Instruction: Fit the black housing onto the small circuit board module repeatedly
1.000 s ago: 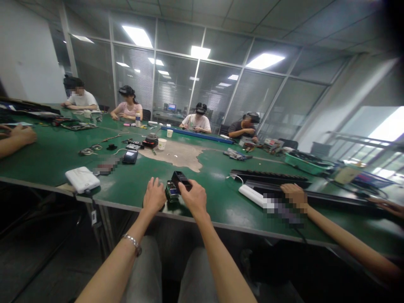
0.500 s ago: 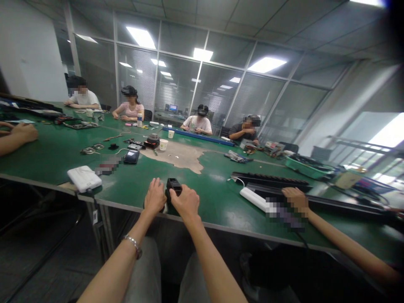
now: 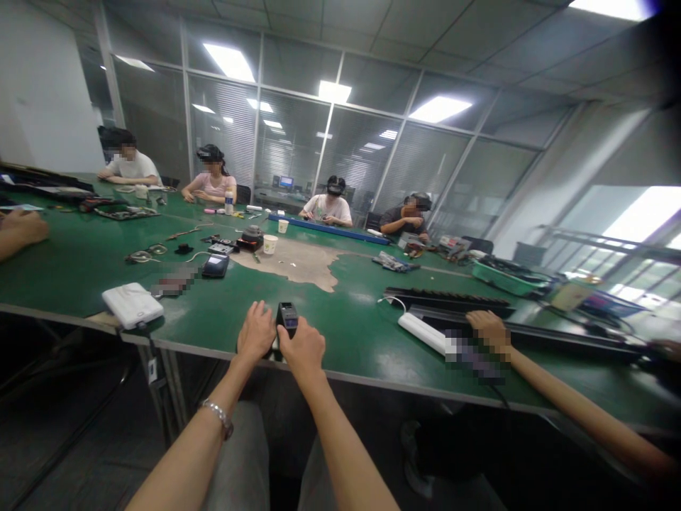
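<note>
Both my hands meet at the near edge of the green table [image 3: 351, 333]. My right hand [image 3: 302, 350] is closed around a small black device [image 3: 288, 317] that stands upright above its knuckles. My left hand [image 3: 256, 332] rests beside it with fingers curled over something on the table that stays hidden under the hand. A metal bracelet [image 3: 217, 416] sits on my left wrist.
A white power bank [image 3: 132, 305] lies at the left near the edge, a phone [image 3: 215, 265] behind it. A neighbour's hand [image 3: 490, 328] rests on a white power strip [image 3: 425, 332] at right, by long black trays [image 3: 447, 296]. Several people sit around the table's far side.
My right hand drew the black device left and closer to my left hand. The small green-and-black part seen between the hands earlier is now covered. The view shifted slightly.
</note>
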### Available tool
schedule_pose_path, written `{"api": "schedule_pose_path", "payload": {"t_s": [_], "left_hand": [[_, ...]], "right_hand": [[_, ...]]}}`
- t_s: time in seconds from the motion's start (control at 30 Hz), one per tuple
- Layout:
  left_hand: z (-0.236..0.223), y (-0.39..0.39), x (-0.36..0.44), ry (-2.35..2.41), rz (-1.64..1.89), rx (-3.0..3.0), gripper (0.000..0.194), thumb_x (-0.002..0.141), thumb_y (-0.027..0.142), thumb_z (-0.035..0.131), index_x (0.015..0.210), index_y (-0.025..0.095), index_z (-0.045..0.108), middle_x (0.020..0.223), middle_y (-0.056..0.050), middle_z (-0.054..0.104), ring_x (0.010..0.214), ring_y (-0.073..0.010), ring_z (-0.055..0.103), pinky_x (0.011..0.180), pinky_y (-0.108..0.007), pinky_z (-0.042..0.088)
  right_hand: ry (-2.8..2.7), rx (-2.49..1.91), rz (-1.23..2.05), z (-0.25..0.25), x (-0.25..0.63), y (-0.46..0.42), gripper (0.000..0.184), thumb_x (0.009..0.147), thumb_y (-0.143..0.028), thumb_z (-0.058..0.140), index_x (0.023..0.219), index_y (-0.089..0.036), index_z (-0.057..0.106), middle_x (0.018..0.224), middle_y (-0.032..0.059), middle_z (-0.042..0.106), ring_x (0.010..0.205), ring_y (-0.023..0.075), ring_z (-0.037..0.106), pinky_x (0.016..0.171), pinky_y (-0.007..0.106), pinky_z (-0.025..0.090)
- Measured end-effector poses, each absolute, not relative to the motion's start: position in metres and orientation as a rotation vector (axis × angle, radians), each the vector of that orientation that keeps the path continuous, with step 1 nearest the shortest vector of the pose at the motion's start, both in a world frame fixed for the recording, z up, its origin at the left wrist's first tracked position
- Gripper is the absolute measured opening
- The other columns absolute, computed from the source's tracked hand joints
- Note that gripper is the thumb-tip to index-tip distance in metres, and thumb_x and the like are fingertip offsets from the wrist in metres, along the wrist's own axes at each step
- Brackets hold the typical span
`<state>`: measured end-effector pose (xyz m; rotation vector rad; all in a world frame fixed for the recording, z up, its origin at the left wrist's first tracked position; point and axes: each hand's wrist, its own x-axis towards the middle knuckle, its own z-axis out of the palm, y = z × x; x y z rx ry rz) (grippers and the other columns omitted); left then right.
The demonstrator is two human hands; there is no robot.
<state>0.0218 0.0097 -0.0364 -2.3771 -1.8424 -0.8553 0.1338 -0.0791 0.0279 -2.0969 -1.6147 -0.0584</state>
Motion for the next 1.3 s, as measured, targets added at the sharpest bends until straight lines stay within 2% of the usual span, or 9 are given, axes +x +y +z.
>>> {"api": "schedule_pose_path", "payload": {"t_s": [0.13,0.4,0.77,0.93,1.1,1.3], "left_hand": [[-0.036,0.009,0.023,-1.828,-0.836,-2.385,0.036,0.096,0.025,0.042,0.125,0.016,0.06,0.147,-0.014,0.046,0.143,-0.0285,0.032,0.114,-0.044,0.034],[-0.036,0.008,0.022,-1.811,-0.807,-2.394,0.039,0.098,0.028,0.038,0.129,0.016,0.057,0.146,-0.013,0.048,0.143,-0.0287,0.032,0.114,-0.044,0.032],[-0.036,0.007,0.022,-1.789,-0.791,-2.411,0.039,0.098,0.028,0.037,0.129,0.018,0.058,0.143,-0.012,0.051,0.142,-0.0286,0.032,0.115,-0.047,0.03],[-0.034,0.007,0.023,-1.792,-0.775,-2.399,0.036,0.097,0.028,0.039,0.124,0.018,0.061,0.143,-0.011,0.052,0.141,-0.0295,0.033,0.115,-0.045,0.03],[-0.034,0.006,0.022,-1.783,-0.773,-2.394,0.037,0.097,0.027,0.039,0.122,0.015,0.062,0.142,-0.013,0.052,0.141,-0.0304,0.034,0.115,-0.044,0.03],[-0.034,0.006,0.022,-1.794,-0.779,-2.39,0.034,0.096,0.027,0.041,0.119,0.018,0.064,0.142,-0.011,0.053,0.141,-0.0288,0.035,0.115,-0.044,0.032]], "right_hand": [[-1.563,-2.113,-0.094,0.027,0.129,-0.076,0.038,0.087,-0.049,0.058,0.102,-0.014,0.062,0.092,0.0171,0.071,0.092,0.0304,0.068,0.084,0.039,0.043],[-1.53,-2.081,-0.007,0.04,0.136,-0.074,0.043,0.087,-0.055,0.055,0.101,-0.015,0.064,0.092,0.0167,0.072,0.09,0.028,0.069,0.081,0.035,0.045],[-1.39,-2.006,-0.025,0.076,0.174,-0.071,0.045,0.09,-0.056,0.048,0.114,-0.021,0.065,0.096,0.0105,0.072,0.092,0.0256,0.069,0.079,0.031,0.046],[-1.396,-2.081,-0.046,0.063,0.19,-0.073,0.047,0.089,-0.053,0.051,0.119,-0.019,0.062,0.097,0.0119,0.072,0.092,0.0255,0.068,0.078,0.031,0.045],[-1.457,-2.144,-0.084,0.041,0.192,-0.075,0.044,0.09,-0.053,0.051,0.116,-0.02,0.061,0.093,0.0108,0.072,0.09,0.0252,0.069,0.076,0.031,0.045],[-1.476,-2.203,-0.089,0.027,0.19,-0.074,0.044,0.088,-0.052,0.054,0.114,-0.017,0.061,0.092,0.0128,0.071,0.091,0.0276,0.069,0.077,0.034,0.046]]}}
